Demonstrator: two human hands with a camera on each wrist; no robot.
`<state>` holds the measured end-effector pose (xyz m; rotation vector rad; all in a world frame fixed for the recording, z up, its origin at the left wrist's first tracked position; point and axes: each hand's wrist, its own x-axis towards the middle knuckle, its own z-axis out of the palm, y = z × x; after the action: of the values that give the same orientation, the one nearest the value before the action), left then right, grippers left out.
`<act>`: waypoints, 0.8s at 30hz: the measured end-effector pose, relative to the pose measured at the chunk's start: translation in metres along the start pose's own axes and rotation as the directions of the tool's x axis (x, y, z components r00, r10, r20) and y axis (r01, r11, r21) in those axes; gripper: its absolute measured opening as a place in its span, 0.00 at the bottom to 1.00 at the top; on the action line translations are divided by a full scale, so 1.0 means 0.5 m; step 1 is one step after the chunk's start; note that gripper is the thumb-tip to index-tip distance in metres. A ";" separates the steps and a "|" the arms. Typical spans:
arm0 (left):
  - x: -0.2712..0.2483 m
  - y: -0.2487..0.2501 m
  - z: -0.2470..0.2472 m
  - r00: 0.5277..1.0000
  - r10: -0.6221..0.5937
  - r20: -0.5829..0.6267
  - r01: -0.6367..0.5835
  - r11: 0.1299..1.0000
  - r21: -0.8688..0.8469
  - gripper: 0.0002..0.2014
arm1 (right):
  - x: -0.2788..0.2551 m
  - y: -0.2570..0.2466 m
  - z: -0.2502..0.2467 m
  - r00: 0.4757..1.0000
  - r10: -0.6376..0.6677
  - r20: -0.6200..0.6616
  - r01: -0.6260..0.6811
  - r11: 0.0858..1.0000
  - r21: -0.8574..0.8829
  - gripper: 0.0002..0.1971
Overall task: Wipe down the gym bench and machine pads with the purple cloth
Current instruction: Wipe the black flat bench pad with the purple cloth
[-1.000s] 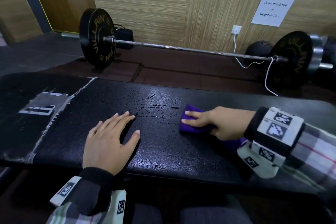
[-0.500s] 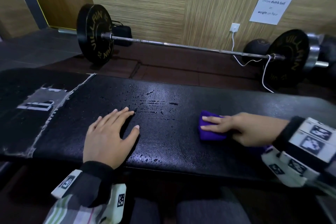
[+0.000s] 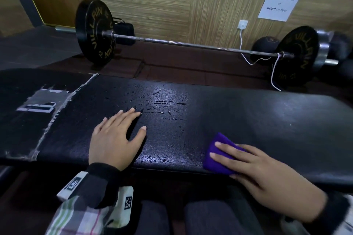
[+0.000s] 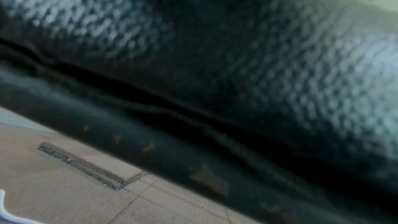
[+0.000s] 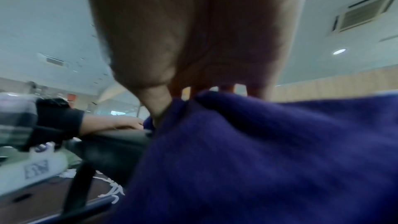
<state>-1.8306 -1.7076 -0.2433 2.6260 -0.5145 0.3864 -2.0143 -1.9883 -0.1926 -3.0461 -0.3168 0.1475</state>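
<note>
- Purple cloth [image 3: 219,155] lies flat under the right hand [image 3: 254,168], straight fingers pressing it onto the bench [image 3: 267,120] near its front edge.
- Droplets [image 3: 162,103] sit beyond and left of that grip; sweep there with even pressure.
- Left hand [image 3: 112,139] rests flat, fingers spread, holding nothing, bracing the pad.

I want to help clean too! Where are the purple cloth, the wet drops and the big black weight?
folded purple cloth [image 3: 216,158]: head view, bare part left of the fingers.
wet drops on the black padded bench [image 3: 162,103]: head view, middle streaks.
round black weight plate [image 3: 94,32]: head view, its face.
</note>
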 end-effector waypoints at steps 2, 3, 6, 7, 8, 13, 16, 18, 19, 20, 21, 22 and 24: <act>0.000 -0.001 0.000 1.000 0.002 -0.002 -0.002 1.000 0.000 0.28 | -0.004 -0.008 0.019 0.978 0.149 -0.145 -0.146 0.989 0.032 0.24; 0.001 -0.002 0.001 1.000 0.002 -0.004 -0.002 1.000 -0.001 0.28 | 0.004 -0.014 0.031 0.953 0.212 -0.217 -0.203 0.977 0.064 0.24; 0.001 0.000 0.000 1.000 0.005 -0.011 -0.005 1.000 0.002 0.28 | 0.057 -0.045 0.049 0.873 0.350 -0.339 -0.333 0.937 0.109 0.24; 0.001 0.001 -0.001 1.000 0.006 -0.017 -0.006 1.000 0.001 0.28 | 0.080 -0.057 0.047 0.861 0.368 -0.350 -0.353 0.929 0.109 0.24; 0.001 0.001 -0.001 1.000 0.007 -0.021 -0.007 1.000 0.000 0.28 | 0.101 -0.071 0.045 0.857 0.368 -0.361 -0.354 0.929 0.106 0.24; -0.001 0.000 -0.001 0.999 0.013 -0.031 -0.014 1.000 -0.011 0.26 | 0.123 -0.124 0.071 0.890 0.164 -0.426 -0.175 0.984 0.013 0.23; 0.000 -0.001 0.000 1.000 0.014 -0.028 -0.014 1.000 -0.013 0.26 | 0.073 -0.109 0.090 0.892 0.036 -0.450 -0.056 0.998 -0.032 0.24; 0.000 -0.001 0.000 0.999 0.015 -0.030 -0.015 1.000 -0.015 0.27 | 0.046 -0.088 0.096 0.885 0.021 -0.464 -0.044 0.998 -0.038 0.26; 0.000 -0.001 0.000 0.999 0.017 -0.031 -0.017 1.000 -0.014 0.27 | 0.040 -0.077 0.098 0.878 0.038 -0.476 -0.059 0.998 -0.030 0.25; -0.001 -0.001 -0.001 0.999 0.018 -0.032 -0.019 1.000 -0.014 0.27 | 0.038 -0.066 0.097 0.869 0.069 -0.489 -0.086 0.996 -0.012 0.24; -0.001 0.000 -0.001 0.999 0.019 -0.031 -0.019 1.000 -0.014 0.27 | 0.042 -0.057 0.094 0.859 0.114 -0.499 -0.123 0.992 0.014 0.23; -0.001 0.000 -0.001 0.999 0.017 -0.030 -0.017 1.000 -0.014 0.28 | 0.050 -0.050 0.090 0.846 0.167 -0.506 -0.169 0.985 0.042 0.23; -0.001 0.001 -0.002 0.999 0.012 -0.031 -0.012 1.000 -0.013 0.28 | 0.078 -0.046 0.081 0.813 0.280 -0.511 -0.275 0.957 0.087 0.23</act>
<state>-1.8316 -1.7074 -0.2422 2.6012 -0.5208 0.4250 -1.9853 -1.9549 -0.2340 -2.9433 0.1718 -0.6507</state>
